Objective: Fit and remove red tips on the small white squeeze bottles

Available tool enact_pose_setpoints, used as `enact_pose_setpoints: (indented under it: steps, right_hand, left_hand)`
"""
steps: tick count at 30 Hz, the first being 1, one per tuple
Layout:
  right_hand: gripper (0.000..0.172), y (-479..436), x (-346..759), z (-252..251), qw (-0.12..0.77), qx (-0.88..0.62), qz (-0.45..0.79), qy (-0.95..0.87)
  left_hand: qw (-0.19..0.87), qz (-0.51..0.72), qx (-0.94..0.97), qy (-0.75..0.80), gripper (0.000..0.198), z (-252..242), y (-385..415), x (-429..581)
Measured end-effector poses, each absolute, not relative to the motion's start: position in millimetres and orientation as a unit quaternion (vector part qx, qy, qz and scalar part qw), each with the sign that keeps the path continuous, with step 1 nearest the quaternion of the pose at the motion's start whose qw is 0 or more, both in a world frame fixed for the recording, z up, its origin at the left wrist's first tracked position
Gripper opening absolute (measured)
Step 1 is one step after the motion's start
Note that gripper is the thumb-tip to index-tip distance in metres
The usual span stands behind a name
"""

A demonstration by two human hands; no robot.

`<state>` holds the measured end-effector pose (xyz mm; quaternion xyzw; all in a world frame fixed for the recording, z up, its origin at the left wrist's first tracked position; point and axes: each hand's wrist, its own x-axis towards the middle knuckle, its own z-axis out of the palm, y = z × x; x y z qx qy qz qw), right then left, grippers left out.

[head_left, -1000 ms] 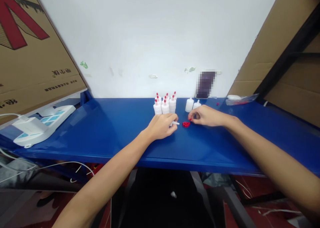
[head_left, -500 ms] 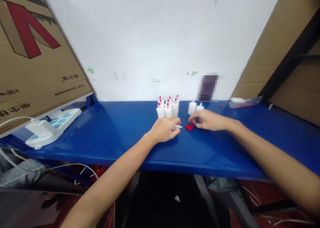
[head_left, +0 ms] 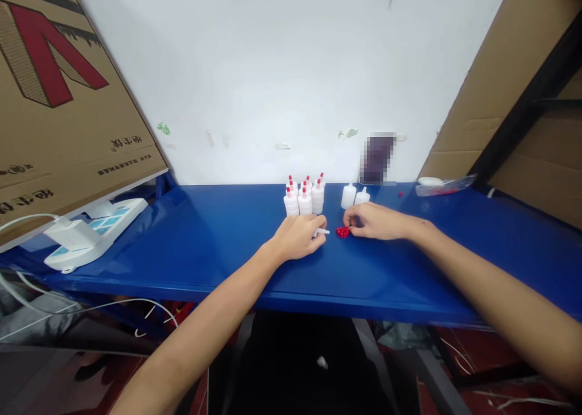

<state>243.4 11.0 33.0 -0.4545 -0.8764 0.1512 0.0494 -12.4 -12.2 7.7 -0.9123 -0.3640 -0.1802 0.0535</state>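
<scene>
My left hand (head_left: 299, 235) is closed around a white squeeze bottle, mostly hidden by the fingers; its pointed nozzle (head_left: 324, 231) sticks out to the right, bare of a cap. A small pile of red caps (head_left: 342, 232) lies on the table just right of that nozzle. At the pile's right edge, my right hand (head_left: 373, 219) pinches a red cap, thumb and fingertips brought together. Behind my left hand stand several white bottles (head_left: 305, 204) with red caps on their tips. Two uncapped white bottles (head_left: 348, 195) stand behind my right hand, one partly covered by it.
A white power strip (head_left: 97, 233) with a plugged-in adapter lies at the left of the blue table (head_left: 204, 239). Against the wall leans a blurred dark object (head_left: 378, 158). One stray red cap (head_left: 401, 194) and a clear plastic bag (head_left: 445, 187) lie at right.
My right hand has moved slightly down onto the pile, and its fingers have come closer together at the caps. My left hand keeps its hold on the bottle.
</scene>
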Motion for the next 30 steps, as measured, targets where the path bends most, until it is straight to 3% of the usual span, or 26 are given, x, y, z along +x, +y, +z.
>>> enact_pose_setpoints:
  steps: [6,12,16,23,27,30]
  right_hand:
    - [0.005,2.2,244.2,45.9,0.115,-0.444,0.148,-0.876]
    - [0.027,-18.3,215.7,45.7,0.235,-0.361,0.268,-0.862]
    - [0.032,-24.4,198.0,33.4,0.301,-0.346,0.192,-0.868]
    - [0.022,-22.8,199.1,25.7,0.324,-0.311,0.116,-0.886]
    - [0.018,-6.4,222.1,31.9,0.416,-0.390,0.021,-0.821]
    - [0.016,9.6,247.6,36.8,0.459,-0.464,-0.041,-0.757]
  left_hand:
    - [0.039,-0.220,-0.906,-0.359,0.021,5.7,-12.1,-11.9]
    - [0.038,-0.263,-0.881,-0.391,0.025,4.8,-14.5,-8.9]
    - [0.032,-0.261,-0.877,-0.402,0.032,6.8,-16.5,-7.3]
    - [0.014,-0.259,-0.864,-0.431,0.060,8.1,-13.9,-7.3]
    - [0.010,-0.264,-0.818,-0.511,0.082,10.7,-11.3,-8.9]
    - [0.023,-0.261,-0.783,-0.564,0.082,14.5,-11.0,-8.9]
